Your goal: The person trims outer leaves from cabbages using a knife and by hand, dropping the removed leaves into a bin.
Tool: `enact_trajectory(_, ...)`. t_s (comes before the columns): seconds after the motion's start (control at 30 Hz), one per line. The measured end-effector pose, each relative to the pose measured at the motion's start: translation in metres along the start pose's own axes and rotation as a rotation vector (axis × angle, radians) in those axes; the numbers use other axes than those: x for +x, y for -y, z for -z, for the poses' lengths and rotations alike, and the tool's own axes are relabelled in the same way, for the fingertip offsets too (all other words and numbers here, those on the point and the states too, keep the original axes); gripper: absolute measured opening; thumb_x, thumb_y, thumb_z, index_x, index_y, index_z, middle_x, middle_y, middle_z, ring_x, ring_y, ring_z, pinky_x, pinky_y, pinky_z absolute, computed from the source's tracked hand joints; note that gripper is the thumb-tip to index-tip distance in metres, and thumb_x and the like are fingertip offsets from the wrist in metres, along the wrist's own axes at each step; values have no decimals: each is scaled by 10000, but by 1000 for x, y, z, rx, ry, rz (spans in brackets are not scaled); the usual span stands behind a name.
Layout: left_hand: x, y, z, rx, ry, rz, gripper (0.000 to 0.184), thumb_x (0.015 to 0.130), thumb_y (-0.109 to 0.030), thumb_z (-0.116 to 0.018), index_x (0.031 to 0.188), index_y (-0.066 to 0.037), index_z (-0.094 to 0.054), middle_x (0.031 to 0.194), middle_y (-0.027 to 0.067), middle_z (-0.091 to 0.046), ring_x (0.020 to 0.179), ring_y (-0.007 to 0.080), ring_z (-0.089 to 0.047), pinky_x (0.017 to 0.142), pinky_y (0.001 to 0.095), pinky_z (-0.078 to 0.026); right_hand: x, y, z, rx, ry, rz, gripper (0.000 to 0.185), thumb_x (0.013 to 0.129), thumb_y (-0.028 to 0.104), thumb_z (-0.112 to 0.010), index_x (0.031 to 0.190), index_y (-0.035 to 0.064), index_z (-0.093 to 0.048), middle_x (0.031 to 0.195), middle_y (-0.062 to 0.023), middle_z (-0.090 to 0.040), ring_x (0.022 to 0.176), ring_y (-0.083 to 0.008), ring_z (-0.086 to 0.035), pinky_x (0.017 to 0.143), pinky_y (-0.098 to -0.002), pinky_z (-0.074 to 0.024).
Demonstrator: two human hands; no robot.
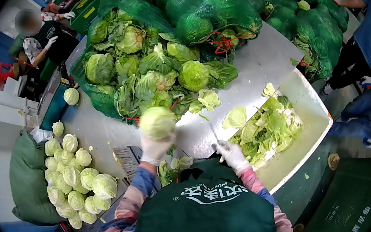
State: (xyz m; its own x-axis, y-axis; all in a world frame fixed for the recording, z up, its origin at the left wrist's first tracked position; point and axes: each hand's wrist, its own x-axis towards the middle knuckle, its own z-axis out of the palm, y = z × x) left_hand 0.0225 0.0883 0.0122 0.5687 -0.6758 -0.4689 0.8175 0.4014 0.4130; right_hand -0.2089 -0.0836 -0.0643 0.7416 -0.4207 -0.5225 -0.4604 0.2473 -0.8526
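Gripping a pale cabbage (157, 122) in the left hand (156, 148) over the table (103, 128), probably a knife (213, 130) in the right hand (232, 156). Seemingly through a decent pile of trimmed heads (71, 176), with loads of leafy heads (156, 62) to go.

A metal table (259, 72) bears net sacks (205, 7), cabbages (71, 176) and loose leaves (234, 118).

A dark green apron (207, 228) is showing white curved lettering (213, 193); pink and blue patterned sleeves (130, 198) are meeting white gloves (233, 156).
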Motion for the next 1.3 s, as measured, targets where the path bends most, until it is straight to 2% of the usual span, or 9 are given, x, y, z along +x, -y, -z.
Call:
enact_trajectory(0.3,-11,-131,89,-484,-69,-485,980,861,-632,-517,1478,-2,-91,1414,220,-405,1279,372,-438,1038,473,-414,-21,11,-5,-119,71,-169,549,849,183,-692,1294,-66,-490,822,-42,-643,518,-71,-548,408,-209,-381)
enact_trajectory(0.43,53,-74,-13,435,111,-213,908,914,-398,-599,1491,-16,-11,1371,250,-430,1235,340,-487,1027,429,-427,-5,2,-10,-441,15,122,590,761,220,-754,1241,-49,-540,841,-103,-643,717,-198,-625,652,-302,-507)
enact_trajectory(0.5,96,-33,-55,678,-240,-399,932,874,-239,-674,1505,-53,-13,1352,247,-451,1218,353,-499,1016,405,-425,-9,25,-12,-458,6,146,428,729,162,-723,1109,4,-604,870,-157,-635,776,-253,-617,727,-346,-496)
enact_trajectory(0.57,109,-3,-90,1222,-67,-895,966,825,-148,-711,1512,-64,-38,1350,248,-460,1187,368,-517,997,378,-430,-19,40,-13,-446,-7,172,371,744,121,-672,1093,12,-612,849,-160,-624,756,-256,-606,717,-351,-492)
enact_trajectory(0.67,143,20,-121,1693,188,-1058,987,760,-197,-763,1494,-19,-128,1364,261,-437,1230,390,-451,1027,399,-385,-21,2,-11,-417,28,195,364,821,148,-622,1148,-7,-584,911,-176,-609,793,-304,-604,750,-364,-489)
enact_trajectory(0.83,176,24,-146,2619,-228,-571,1132,512,-534,-850,1395,-28,-354,1327,238,-407,1193,385,-435,948,527,-400,-49,9,-5,-530,-109,271,430,880,294,-606,1215,28,-565,1074,-229,-639,954,-384,-618,847,-404,-490)
enact_trajectory(1.0,178,16,-147,2524,21,-582,944,499,-411,-883,1240,-36,-435,1142,195,-462,1097,370,-463,866,530,-442,-30,-12,16,-539,-142,-4,316,820,234,-667,1059,29,-635,870,-189,-668,792,-336,-651,729,-380,-517)
enact_trajectory(1.17,114,44,-116,1969,403,-803,1139,496,-398,-887,1359,67,-306,1252,225,-347,1177,386,-387,1031,446,-348,3,-50,54,-409,-434,225,285,803,222,-662,1019,38,-654,825,-194,-656,738,-338,-637,705,-392,-512)
enact_trajectory(1.3,63,85,-87,1852,516,-472,1124,510,-325,-900,1364,72,-287,1249,218,-344,1206,374,-374,1058,422,-340,-29,14,82,-128,-543,-65,421,954,257,-511,1342,97,-500,736,-153,-646,510,-252,-616,545,-374,-496)
